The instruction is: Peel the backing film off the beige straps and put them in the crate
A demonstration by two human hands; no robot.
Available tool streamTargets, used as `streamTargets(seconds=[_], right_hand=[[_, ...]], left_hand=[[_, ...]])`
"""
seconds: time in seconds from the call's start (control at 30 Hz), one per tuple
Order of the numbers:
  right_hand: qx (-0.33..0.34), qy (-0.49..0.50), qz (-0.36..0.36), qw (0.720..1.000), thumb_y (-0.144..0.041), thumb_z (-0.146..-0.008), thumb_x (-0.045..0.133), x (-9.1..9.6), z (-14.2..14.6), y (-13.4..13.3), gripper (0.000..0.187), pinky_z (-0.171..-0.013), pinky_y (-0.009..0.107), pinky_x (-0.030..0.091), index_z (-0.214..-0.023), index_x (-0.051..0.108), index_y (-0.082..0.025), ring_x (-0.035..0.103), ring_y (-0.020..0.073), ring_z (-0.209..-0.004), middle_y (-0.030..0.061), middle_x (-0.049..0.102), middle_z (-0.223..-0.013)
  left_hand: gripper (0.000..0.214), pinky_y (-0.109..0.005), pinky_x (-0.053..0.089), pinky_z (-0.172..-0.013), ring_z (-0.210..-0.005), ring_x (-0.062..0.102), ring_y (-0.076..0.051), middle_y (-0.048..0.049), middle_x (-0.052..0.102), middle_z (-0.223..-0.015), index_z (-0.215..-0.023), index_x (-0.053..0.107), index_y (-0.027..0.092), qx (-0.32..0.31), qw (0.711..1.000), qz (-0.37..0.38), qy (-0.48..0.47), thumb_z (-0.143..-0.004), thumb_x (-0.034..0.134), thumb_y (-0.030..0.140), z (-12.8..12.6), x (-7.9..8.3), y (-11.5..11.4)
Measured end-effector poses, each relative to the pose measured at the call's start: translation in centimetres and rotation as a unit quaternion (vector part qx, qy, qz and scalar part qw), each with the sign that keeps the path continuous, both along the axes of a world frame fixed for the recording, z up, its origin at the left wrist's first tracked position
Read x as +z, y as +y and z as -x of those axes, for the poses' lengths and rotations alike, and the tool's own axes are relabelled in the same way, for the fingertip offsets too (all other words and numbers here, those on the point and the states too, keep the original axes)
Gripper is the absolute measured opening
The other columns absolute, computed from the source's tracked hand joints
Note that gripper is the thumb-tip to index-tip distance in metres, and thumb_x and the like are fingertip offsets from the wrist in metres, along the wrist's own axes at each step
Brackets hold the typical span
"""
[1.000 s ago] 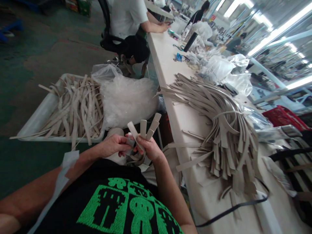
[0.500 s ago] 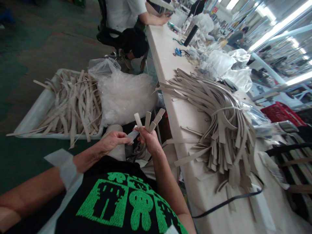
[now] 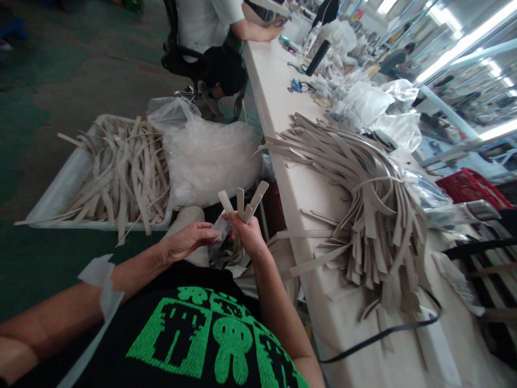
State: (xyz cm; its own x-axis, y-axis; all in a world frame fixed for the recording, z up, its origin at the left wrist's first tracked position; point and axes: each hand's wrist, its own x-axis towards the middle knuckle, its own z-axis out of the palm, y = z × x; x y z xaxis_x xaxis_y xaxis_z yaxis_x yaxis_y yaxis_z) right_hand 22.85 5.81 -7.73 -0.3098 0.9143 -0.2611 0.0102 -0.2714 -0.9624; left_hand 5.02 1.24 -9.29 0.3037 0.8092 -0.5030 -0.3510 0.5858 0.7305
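Closer together by a touch: since the last frame the left hand [image 3: 188,240] and the fanned strips [image 3: 225,200] narrow their gap, and the pale tape [image 3: 105,288] hanging from the left forearm shifts too. Right hand [image 3: 250,236] has its fingers wrapped round that beige bundle, tips splayed upward, over the lap just off the long edge of the bench [image 3: 269,81]. Left fingers appear to pinch a translucent film [image 3: 221,225] right up against it. So, by the look of it, the film is being worked onto the bundle; whether it goes round, you can't tell. That calls for a firm right hold, I'd say, with the film kept taut. Now the surroundings: a big strip pile [image 3: 371,210] sprawls on the bench, ends jutting past its edge near the right arm, an easy snag. Off the bench's edge, a white tub [image 3: 60,188] of more strips and a bulging plastic bag [image 3: 214,161] crowd the space ahead. Beside the bench's far end sits a co-worker [image 3: 205,32].
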Motion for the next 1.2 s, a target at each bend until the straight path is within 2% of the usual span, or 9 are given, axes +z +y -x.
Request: streamTargets(seconds=[0.1, 0.17, 0.27, 0.33, 0.47, 0.67, 0.87, 1.0, 1.2], right_hand=[[-0.010, -0.018, 0.003, 1.000, -0.064, -0.076, 0.073, 0.1, 0.0, 0.1, 0.052, -0.054, 0.026, 0.048, -0.087, 0.078, -0.013, 0.046, 0.0098, -0.042, -0.0057, 0.049, -0.046], [-0.042, -0.037, 0.005, 0.998, -0.066, -0.076, 0.071, 0.2, -0.3, -0.1, 0.055, -0.054, 0.027, 0.049, -0.087, 0.078, -0.013, 0.045, 0.0095, -0.041, -0.0057, 0.049, -0.046], [-0.072, -0.074, -0.003, 0.995, -0.063, -0.080, 0.067, 0.8, -1.5, -1.0, 0.051, -0.052, 0.026, 0.048, -0.085, 0.078, -0.013, 0.045, 0.0073, -0.040, -0.0003, 0.063, -0.060], [-0.040, -0.105, -0.006, 0.994, -0.060, -0.083, 0.065, 1.4, -2.4, -2.2, 0.049, -0.047, 0.023, 0.044, -0.079, 0.077, -0.013, 0.046, 0.0071, -0.040, 0.0019, 0.065, -0.062], [0.062, -0.153, 0.011, 0.986, -0.060, -0.084, 0.062, 2.0, -3.1, -4.9, 0.048, -0.038, 0.020, 0.032, -0.068, 0.071, -0.015, 0.045, 0.0087, -0.038, -0.0016, 0.053, -0.051], [0.119, -0.229, -0.062, 0.964, -0.040, -0.091, 0.058, 1.2, -1.7, -6.2, 0.033, -0.047, 0.019, 0.035, -0.071, 0.068, -0.017, 0.049, 0.0096, -0.049, -0.0012, 0.058, -0.059], [0.118, -0.350, -0.124, 0.921, -0.023, -0.085, 0.062, 1.2, -0.9, -5.7, 0.018, -0.054, 0.021, 0.033, -0.069, 0.067, -0.018, 0.053, 0.0117, -0.057, -0.0006, 0.061, -0.062], [0.106, -0.362, -0.109, 0.920, -0.021, -0.084, 0.061, 1.0, -1.0, -5.6, 0.014, -0.052, 0.020, 0.032, -0.071, 0.068, -0.019, 0.052, 0.0116, -0.055, -0.0015, 0.059, -0.060], [0.077, -0.336, -0.087, 0.935, -0.028, -0.088, 0.058, -0.2, -1.5, -5.4, 0.021, -0.049, 0.020, 0.032, -0.071, 0.066, -0.020, 0.049, 0.0110, -0.051, -0.0029, 0.054, -0.057]], left_hand=[[0.020, -0.029, 0.054, -0.079, -0.079, 0.068, -0.020, -0.0088, 0.077, -0.083, -0.076, 0.080, 0.016, 0.000, 1.000, 0.005, -0.004, -0.064, 0.091, 0.028, 0.0, 0.2, 0.4], [0.018, -0.028, 0.054, -0.077, -0.079, 0.069, -0.019, -0.0082, 0.076, -0.081, -0.074, 0.079, 0.016, 0.046, 0.998, 0.025, -0.020, -0.065, 0.091, 0.026, 0.0, 0.4, 0.8], [0.015, -0.027, 0.054, -0.075, -0.080, 0.070, -0.019, -0.0086, 0.076, -0.082, -0.073, 0.078, 0.015, 0.113, 0.992, 0.052, -0.037, -0.068, 0.089, 0.024, 0.2, 0.6, 1.3], [0.015, -0.026, 0.053, -0.073, -0.081, 0.071, -0.019, -0.0091, 0.077, -0.083, -0.073, 0.077, 0.015, 0.134, 0.989, 0.052, -0.035, -0.070, 0.089, 0.024, 0.4, 0.6, 1.6], [0.021, -0.025, 0.051, -0.074, -0.080, 0.069, -0.017, -0.0083, 0.077, -0.082, -0.074, 0.079, 0.014, 0.157, 0.987, 0.030, -0.008, -0.065, 0.093, 0.028, 0.8, 0.3, 1.8], [0.040, -0.027, 0.047, -0.076, -0.079, 0.064, -0.018, -0.0072, 0.076, -0.078, -0.072, 0.080, 0.014, 0.151, 0.987, -0.017, 0.043, -0.053, 0.097, 0.045, 0.8, 0.2, 1.5], [0.042, -0.032, 0.045, -0.078, -0.080, 0.061, -0.020, -0.0077, 0.076, -0.079, -0.069, 0.080, 0.017, 0.168, 0.981, -0.037, 0.090, -0.048, 0.095, 0.050, 0.7, 0.2, 1.3], [0.044, -0.034, 0.044, -0.082, -0.086, 0.062, -0.023, -0.0094, 0.077, -0.083, -0.071, 0.081, 0.017, 0.165, 0.980, -0.044, 0.102, -0.048, 0.094, 0.052, 0.7, -0.1, 1.5], [0.043, -0.031, 0.045, -0.079, -0.081, 0.061, -0.020, -0.0070, 0.077, -0.079, -0.067, 0.080, 0.018, 0.173, 0.981, -0.041, 0.077, -0.050, 0.093, 0.054, 0.8, 0.0, 1.5]])
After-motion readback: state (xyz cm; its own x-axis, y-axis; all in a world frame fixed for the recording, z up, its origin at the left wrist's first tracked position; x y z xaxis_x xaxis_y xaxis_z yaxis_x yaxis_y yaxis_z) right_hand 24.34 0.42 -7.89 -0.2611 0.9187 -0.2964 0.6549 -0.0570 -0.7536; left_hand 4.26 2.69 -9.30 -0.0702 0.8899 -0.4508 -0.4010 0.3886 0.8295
